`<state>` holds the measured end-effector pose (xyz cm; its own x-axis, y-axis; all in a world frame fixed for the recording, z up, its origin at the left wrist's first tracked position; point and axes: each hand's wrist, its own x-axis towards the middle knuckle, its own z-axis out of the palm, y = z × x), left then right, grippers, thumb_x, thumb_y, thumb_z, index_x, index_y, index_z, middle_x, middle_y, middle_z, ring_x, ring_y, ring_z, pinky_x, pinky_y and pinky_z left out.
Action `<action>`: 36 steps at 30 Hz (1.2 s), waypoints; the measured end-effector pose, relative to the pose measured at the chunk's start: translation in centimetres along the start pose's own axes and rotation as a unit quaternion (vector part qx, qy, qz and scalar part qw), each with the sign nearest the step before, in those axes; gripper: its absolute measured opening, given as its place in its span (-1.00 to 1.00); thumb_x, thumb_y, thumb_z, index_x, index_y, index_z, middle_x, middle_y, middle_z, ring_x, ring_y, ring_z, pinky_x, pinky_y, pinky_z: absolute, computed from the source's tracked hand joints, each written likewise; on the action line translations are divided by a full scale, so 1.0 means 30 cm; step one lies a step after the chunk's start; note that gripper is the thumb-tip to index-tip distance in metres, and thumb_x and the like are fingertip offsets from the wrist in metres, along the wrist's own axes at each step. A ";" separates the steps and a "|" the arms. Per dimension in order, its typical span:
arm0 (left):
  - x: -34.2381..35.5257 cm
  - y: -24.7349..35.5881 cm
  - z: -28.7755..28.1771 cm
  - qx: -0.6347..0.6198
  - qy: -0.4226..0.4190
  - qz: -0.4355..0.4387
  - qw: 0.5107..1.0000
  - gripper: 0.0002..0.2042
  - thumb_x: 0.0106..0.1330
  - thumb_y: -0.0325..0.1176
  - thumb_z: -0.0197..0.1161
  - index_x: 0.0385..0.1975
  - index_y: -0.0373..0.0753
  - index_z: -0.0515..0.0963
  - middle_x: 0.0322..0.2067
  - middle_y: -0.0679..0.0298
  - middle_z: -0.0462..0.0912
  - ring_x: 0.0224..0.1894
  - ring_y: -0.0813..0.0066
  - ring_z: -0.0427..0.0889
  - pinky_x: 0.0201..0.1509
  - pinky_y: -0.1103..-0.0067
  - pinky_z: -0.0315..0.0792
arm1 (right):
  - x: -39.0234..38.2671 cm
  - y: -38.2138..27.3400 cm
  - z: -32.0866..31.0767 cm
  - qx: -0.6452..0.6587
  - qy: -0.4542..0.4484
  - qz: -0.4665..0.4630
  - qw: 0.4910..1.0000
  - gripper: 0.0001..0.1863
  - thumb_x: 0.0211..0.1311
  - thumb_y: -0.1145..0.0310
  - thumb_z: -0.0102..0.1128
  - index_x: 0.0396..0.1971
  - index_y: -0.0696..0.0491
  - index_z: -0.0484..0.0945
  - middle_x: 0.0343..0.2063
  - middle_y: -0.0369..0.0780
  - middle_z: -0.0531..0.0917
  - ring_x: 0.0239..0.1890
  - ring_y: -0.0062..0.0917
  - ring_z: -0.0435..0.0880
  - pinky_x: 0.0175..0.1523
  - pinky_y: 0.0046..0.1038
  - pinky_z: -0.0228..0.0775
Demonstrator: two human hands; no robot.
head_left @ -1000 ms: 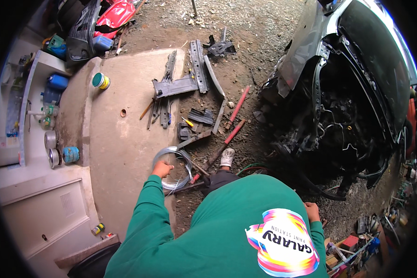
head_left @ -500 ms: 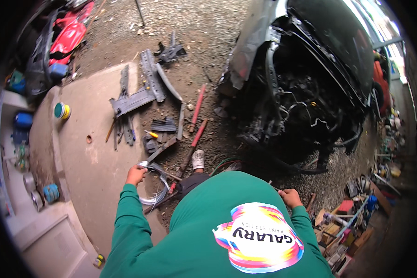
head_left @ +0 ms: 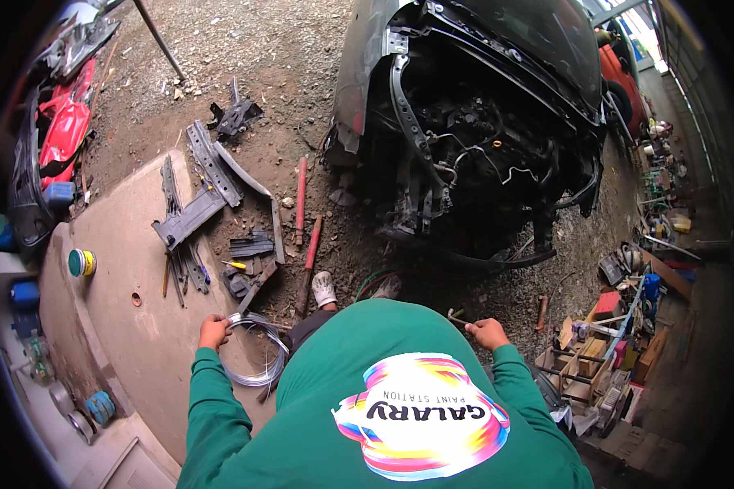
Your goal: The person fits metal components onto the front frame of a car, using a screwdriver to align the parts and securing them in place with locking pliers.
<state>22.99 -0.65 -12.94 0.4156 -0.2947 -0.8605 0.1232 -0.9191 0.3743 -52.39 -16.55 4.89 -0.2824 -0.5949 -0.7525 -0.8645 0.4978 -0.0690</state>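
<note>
the wire coil (head_left: pixel 259 381) hangs from our left hand (head_left: pixel 214 332), over the edge of the concrete slab (head_left: pixel 130 236), just left of our bent leg. it is a silvery ring of many turns; from our side the loop looks slightly stretched, its long axis leaning from the upper left, where we grip it, down toward the lower right. we cannot tell whether its low end touches the ground.

our left fingers are closed on the coil's upper left edge. our right fingers are closed too, around a short tool (head_left: pixel 457 316) whose kind we cannot make out; its free end points up and to the left, away from our right hand (head_left: pixel 488 333). the two hands are well apart, one on each side of our green shirt (head_left: pixel 367 334).

ahead of the coil lie bent metal parts (head_left: pixel 192 218), a yellow-handled screwdriver (head_left: pixel 235 265) and two red bars (head_left: pixel 301 200), the bars pointing mostly away from us. a dark car (head_left: pixel 400 106) with its front stripped stands ahead on the right, and a tub (head_left: pixel 81 262) with a green lid sits on the slab to the left.
</note>
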 end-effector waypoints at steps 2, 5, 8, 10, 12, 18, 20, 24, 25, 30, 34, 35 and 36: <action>-0.001 0.023 0.004 0.007 0.005 0.002 1.000 -0.68 0.45 -0.36 0.39 0.12 -0.29 0.58 -0.21 0.21 0.78 -0.38 0.47 0.74 -0.48 0.53 0.51 | -0.009 0.017 0.005 -0.008 -0.002 0.010 1.000 -0.47 0.38 -0.09 0.44 -0.01 0.12 0.83 -0.09 0.07 0.84 0.06 -0.02 0.81 0.21 -0.12 0.59; -0.003 0.053 0.008 0.046 -0.006 0.008 0.999 -0.64 0.47 -0.28 0.39 0.18 -0.27 0.60 -0.08 0.22 0.79 -0.24 0.41 0.77 -0.29 0.47 0.61 | -0.011 0.052 0.023 0.006 0.001 0.009 1.000 -0.46 0.38 -0.10 0.45 -0.04 0.14 0.83 -0.12 0.07 0.84 0.03 -0.02 0.81 0.20 -0.11 0.59; -0.002 0.070 0.017 0.061 -0.015 0.007 0.998 -0.64 0.47 -0.27 0.39 0.18 -0.27 0.60 -0.07 0.22 0.79 -0.23 0.39 0.77 -0.30 0.47 0.61 | -0.005 0.080 0.041 0.021 0.017 -0.011 1.000 -0.49 0.42 -0.05 0.44 -0.09 0.17 0.84 -0.37 -0.05 0.84 -0.26 -0.26 0.84 -0.01 -0.20 0.62; -0.005 0.079 0.026 0.058 -0.019 0.010 0.998 -0.64 0.48 -0.27 0.39 0.18 -0.27 0.60 -0.07 0.22 0.79 -0.21 0.37 0.79 -0.29 0.45 0.61 | 0.000 0.081 0.045 0.019 0.021 -0.014 1.000 -0.49 0.42 -0.05 0.44 -0.09 0.17 0.84 -0.37 -0.04 0.84 -0.26 -0.27 0.84 -0.02 -0.20 0.63; 0.003 0.076 0.026 0.061 -0.018 0.012 0.998 -0.64 0.48 -0.27 0.39 0.18 -0.27 0.60 -0.06 0.21 0.79 -0.20 0.35 0.79 -0.28 0.44 0.62 | 0.002 0.066 0.042 0.016 0.022 -0.020 0.999 -0.50 0.43 -0.05 0.44 -0.08 0.17 0.83 -0.37 -0.04 0.84 -0.26 -0.28 0.84 -0.02 -0.21 0.63; -0.013 0.114 0.065 0.065 -0.008 0.017 0.998 -0.66 0.45 -0.29 0.41 0.14 -0.26 0.62 -0.11 0.22 0.80 -0.26 0.38 0.79 -0.34 0.46 0.59 | 0.012 0.083 0.020 0.029 0.024 -0.026 0.999 -0.50 0.44 -0.03 0.43 -0.08 0.18 0.83 -0.38 -0.05 0.84 -0.28 -0.31 0.84 -0.05 -0.24 0.62; -0.020 0.125 0.076 0.057 0.003 0.020 0.998 -0.70 0.43 -0.30 0.44 0.08 -0.25 0.64 -0.19 0.25 0.82 -0.34 0.45 0.77 -0.42 0.49 0.55 | 0.023 0.102 0.013 0.041 0.029 -0.024 0.998 -0.50 0.44 -0.03 0.43 -0.10 0.19 0.83 -0.38 -0.05 0.84 -0.30 -0.31 0.84 -0.06 -0.25 0.63; -0.024 0.154 0.089 0.065 -0.008 0.016 0.998 -0.63 0.45 -0.28 0.41 0.17 -0.26 0.61 -0.10 0.22 0.80 -0.22 0.38 0.78 -0.29 0.45 0.60 | 0.044 0.135 0.002 0.050 0.022 -0.024 0.998 -0.50 0.43 -0.03 0.44 -0.11 0.20 0.83 -0.38 -0.04 0.84 -0.31 -0.30 0.84 -0.06 -0.25 0.63; -0.024 0.161 0.092 0.078 -0.017 0.011 0.997 -0.59 0.47 -0.28 0.38 0.25 -0.28 0.57 -0.01 0.18 0.78 -0.14 0.32 0.80 -0.22 0.41 0.64 | 0.042 0.142 -0.001 0.049 0.023 -0.020 0.998 -0.50 0.43 -0.03 0.44 -0.12 0.20 0.83 -0.38 -0.04 0.84 -0.31 -0.29 0.84 -0.06 -0.24 0.63; -0.033 0.202 0.128 0.084 -0.024 0.017 0.996 -0.61 0.47 -0.28 0.39 0.22 -0.27 0.59 -0.03 0.21 0.79 -0.15 0.34 0.80 -0.24 0.43 0.63 | 0.048 0.175 -0.009 0.047 0.030 -0.013 0.998 -0.49 0.44 -0.05 0.42 -0.12 0.20 0.83 -0.37 -0.04 0.84 -0.29 -0.26 0.85 -0.05 -0.23 0.63; -0.030 0.214 0.162 0.086 -0.031 0.021 0.996 -0.62 0.47 -0.28 0.40 0.21 -0.26 0.59 -0.03 0.21 0.79 -0.16 0.33 0.80 -0.24 0.42 0.62 | 0.047 0.177 -0.023 0.050 0.017 0.000 0.999 -0.47 0.45 -0.08 0.41 -0.12 0.19 0.83 -0.37 -0.03 0.84 -0.28 -0.27 0.85 -0.04 -0.22 0.63; -0.029 0.216 0.173 0.087 -0.031 0.022 0.996 -0.62 0.47 -0.28 0.40 0.21 -0.26 0.59 -0.03 0.21 0.79 -0.16 0.33 0.80 -0.24 0.42 0.62 | 0.046 0.172 -0.026 0.057 0.013 0.007 0.998 -0.47 0.45 -0.08 0.40 -0.12 0.19 0.83 -0.37 -0.03 0.84 -0.28 -0.27 0.84 -0.04 -0.21 0.62; -0.030 0.218 0.184 0.091 -0.032 0.017 0.995 -0.61 0.47 -0.28 0.40 0.21 -0.26 0.59 -0.03 0.21 0.78 -0.17 0.32 0.80 -0.24 0.41 0.63 | 0.043 0.168 -0.027 0.059 0.013 0.007 0.998 -0.47 0.45 -0.08 0.40 -0.12 0.19 0.83 -0.37 -0.03 0.84 -0.28 -0.27 0.84 -0.04 -0.21 0.62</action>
<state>18.45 -7.83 -11.64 0.3569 -0.3381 -0.8708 -0.0586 -0.9385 0.3403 -57.44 -15.32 4.10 -0.3062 -0.6030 -0.7366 -0.8063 0.5756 -0.1361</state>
